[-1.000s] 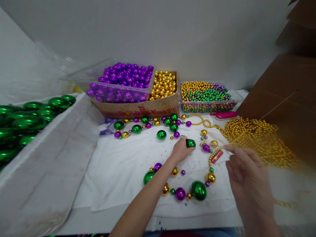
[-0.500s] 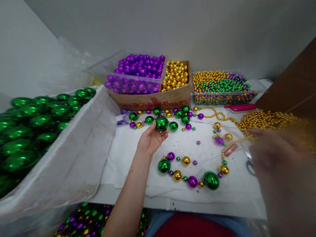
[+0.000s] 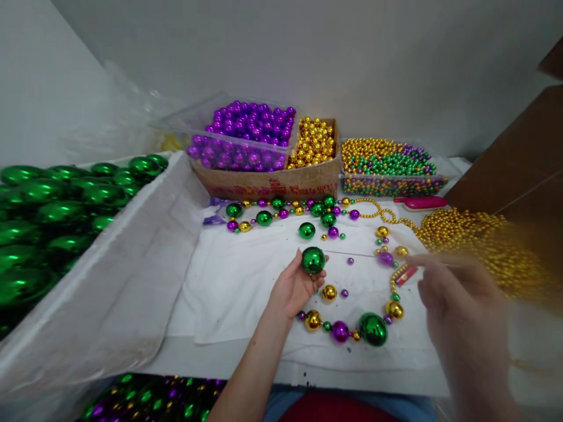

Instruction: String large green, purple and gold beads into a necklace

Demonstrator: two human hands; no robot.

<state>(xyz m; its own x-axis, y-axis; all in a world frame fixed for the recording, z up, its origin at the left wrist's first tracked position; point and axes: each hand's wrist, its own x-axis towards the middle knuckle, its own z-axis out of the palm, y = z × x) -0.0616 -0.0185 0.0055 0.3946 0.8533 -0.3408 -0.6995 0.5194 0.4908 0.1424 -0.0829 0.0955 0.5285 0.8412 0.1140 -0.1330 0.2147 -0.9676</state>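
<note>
The person's left hand (image 3: 294, 288) is turned palm up over a white cloth (image 3: 229, 293). Its fingertips are closed round a shiny green ball (image 3: 313, 260), held just above the cloth near the middle of the worktop (image 3: 211, 360). The right hand (image 3: 457, 302) hovers to the right and is blurred. Its fingers are drawn together near a small red tag (image 3: 405, 275), but I cannot tell whether they grip anything.

Just beside the left hand's fingers lies a loose gold bead (image 3: 328, 292). Nearer the person, a curved string of beads (image 3: 339, 331) in gold, purple and green rests on the cloth, the biggest being a large green bead (image 3: 373, 329).

Farther back a second green ball (image 3: 307, 230) lies alone. Behind it a row of mixed beads (image 3: 281, 211) runs along the cloth's far edge. Against the wall stands a cardboard box (image 3: 268, 183) of gold balls, with a clear tub of purple balls (image 3: 229, 157) resting partly on it. To its right is a clear tray of small beads (image 3: 387, 186) in gold, green and purple, and a pink tool (image 3: 420, 203) lies in front of that tray.

At the right, a heap of gold bead strands (image 3: 475, 234) spreads over the worktop. At the far left, a white box (image 3: 132, 264) is filled with large green balls. Below the worktop's near edge, more coloured beads (image 3: 149, 398) show.
</note>
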